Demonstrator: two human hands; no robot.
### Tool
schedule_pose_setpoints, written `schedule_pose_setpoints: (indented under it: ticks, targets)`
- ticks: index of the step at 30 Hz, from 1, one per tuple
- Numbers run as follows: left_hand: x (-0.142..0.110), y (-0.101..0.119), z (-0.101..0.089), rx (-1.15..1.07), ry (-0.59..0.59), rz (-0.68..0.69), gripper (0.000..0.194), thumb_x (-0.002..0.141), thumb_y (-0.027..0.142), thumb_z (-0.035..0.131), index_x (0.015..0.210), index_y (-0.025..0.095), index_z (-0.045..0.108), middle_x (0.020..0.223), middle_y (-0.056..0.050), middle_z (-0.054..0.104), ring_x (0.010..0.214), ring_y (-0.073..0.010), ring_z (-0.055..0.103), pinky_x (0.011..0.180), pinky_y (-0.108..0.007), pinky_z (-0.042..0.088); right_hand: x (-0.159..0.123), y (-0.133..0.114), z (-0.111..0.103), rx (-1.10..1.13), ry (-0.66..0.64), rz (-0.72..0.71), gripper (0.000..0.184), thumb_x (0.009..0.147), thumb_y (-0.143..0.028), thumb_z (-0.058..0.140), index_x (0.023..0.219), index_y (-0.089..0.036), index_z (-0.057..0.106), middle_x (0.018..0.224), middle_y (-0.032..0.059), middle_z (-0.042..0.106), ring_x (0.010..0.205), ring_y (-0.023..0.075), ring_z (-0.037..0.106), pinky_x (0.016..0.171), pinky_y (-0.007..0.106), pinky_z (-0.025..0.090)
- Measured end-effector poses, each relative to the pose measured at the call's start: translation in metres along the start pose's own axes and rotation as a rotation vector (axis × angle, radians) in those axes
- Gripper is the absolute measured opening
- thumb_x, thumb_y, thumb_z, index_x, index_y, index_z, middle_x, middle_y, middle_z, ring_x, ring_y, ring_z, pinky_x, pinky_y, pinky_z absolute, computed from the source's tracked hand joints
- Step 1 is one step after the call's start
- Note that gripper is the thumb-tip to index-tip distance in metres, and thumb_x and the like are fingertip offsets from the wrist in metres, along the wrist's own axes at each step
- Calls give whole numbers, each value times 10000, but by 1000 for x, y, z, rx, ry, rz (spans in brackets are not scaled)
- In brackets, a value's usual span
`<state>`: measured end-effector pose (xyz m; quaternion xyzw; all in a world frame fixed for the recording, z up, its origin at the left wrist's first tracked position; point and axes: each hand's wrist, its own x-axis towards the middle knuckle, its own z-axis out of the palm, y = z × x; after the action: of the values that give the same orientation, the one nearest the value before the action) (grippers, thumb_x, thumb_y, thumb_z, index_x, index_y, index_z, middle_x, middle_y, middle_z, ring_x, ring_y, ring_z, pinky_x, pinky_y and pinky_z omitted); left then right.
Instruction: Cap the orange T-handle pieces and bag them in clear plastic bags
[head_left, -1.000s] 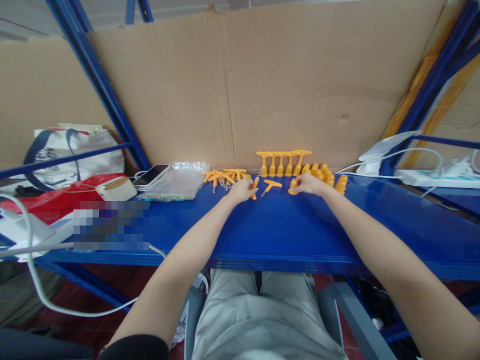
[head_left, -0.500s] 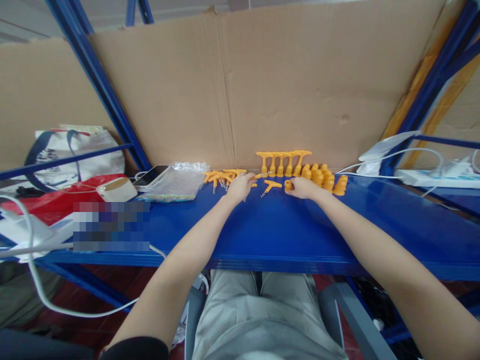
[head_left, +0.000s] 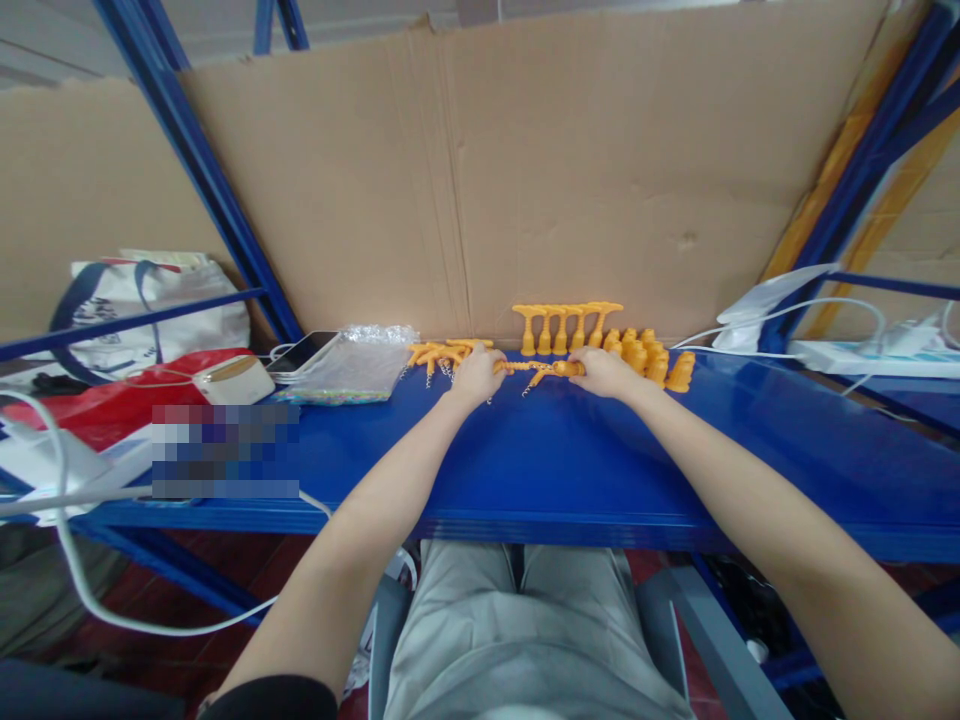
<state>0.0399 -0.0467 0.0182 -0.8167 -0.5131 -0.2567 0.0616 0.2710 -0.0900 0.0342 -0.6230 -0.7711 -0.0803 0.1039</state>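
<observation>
My left hand (head_left: pixel 478 378) is closed around the handle of a corkscrew, its spiral (head_left: pixel 521 367) pointing right. Opposite it, my right hand (head_left: pixel 602 373) pinches a yellow bell-shaped sleeve (head_left: pixel 570 369) lying sideways, its end toward the spiral. Whether the tip is inside the sleeve is too small to tell. Just below them on the shelf lies a loose T-handled corkscrew (head_left: pixel 535 380), partly covered. A pile of yellow corkscrews (head_left: pixel 433 354) sits left of my left hand. Several more yellow sleeves (head_left: pixel 637 352) stand right of my right hand, with another sleeve (head_left: pixel 680 372) apart.
Several T-handled corkscrews in sleeves (head_left: pixel 561 328) stand in a row against the cardboard panel (head_left: pixel 585 170). Left on the blue shelf (head_left: pixel 570 460) lie a clear plastic bag (head_left: pixel 352 368), a phone (head_left: pixel 306 352) and a red bag (head_left: pixel 142 395). White cables and a power strip (head_left: pixel 877 356) are at right.
The corkscrew in my left hand now points its spiral toward the sleeve. The sleeve in my right hand has turned sideways and moved slightly left, over the loose corkscrew.
</observation>
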Motion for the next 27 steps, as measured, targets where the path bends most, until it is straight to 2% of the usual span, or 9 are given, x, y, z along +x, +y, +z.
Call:
schedule_pose_setpoints:
  ticks: [6, 12, 18, 24, 27]
  targets:
    - [-3, 5, -10, 87, -69, -81, 291, 930, 325, 511, 1129, 248, 709, 1152, -86, 613, 1053, -238, 637, 904, -331, 508, 7, 5, 12, 39, 113, -92, 303, 856, -235, 620, 1142, -163, 685, 1165, 129, 713, 1099, 288, 658, 925, 386, 507]
    - [-5, 10, -13, 103, -36, -106, 315, 935, 349, 506, 1163, 249, 699, 1171, -95, 638, 1052, -248, 656, 895, -345, 516, 10, 5, 17, 136, 191, -136, 306, 870, -237, 584, 1150, -155, 676, 1145, 140, 714, 1039, 303, 676, 914, 420, 516]
    - [-4, 14, -13, 78, -19, -119, 265, 895, 341, 555, 1070, 225, 716, 1020, -95, 733, 1013, -286, 679, 844, -377, 535, 10, 8, 15, 112, 248, -157, 312, 870, -192, 552, 1155, -125, 659, 1147, 167, 670, 1046, 298, 649, 928, 421, 498]
    - [-4, 12, -10, -10, 27, 57, 235, 850, 295, 606, 1055, 211, 685, 1021, -77, 732, 1005, -258, 677, 870, -357, 527, 5, 2, 11, 39, 233, -204, 343, 911, -213, 508, 1217, -140, 646, 1130, 162, 620, 981, 288, 642, 876, 413, 498]
    - [-3, 8, -9, -53, 66, 115, 248, 835, 293, 627, 1061, 205, 678, 1017, -75, 730, 993, -251, 673, 866, -348, 524, 6, 2, 13, 54, 286, -241, 380, 912, -218, 520, 1277, -188, 621, 1106, 137, 612, 949, 275, 632, 865, 417, 494]
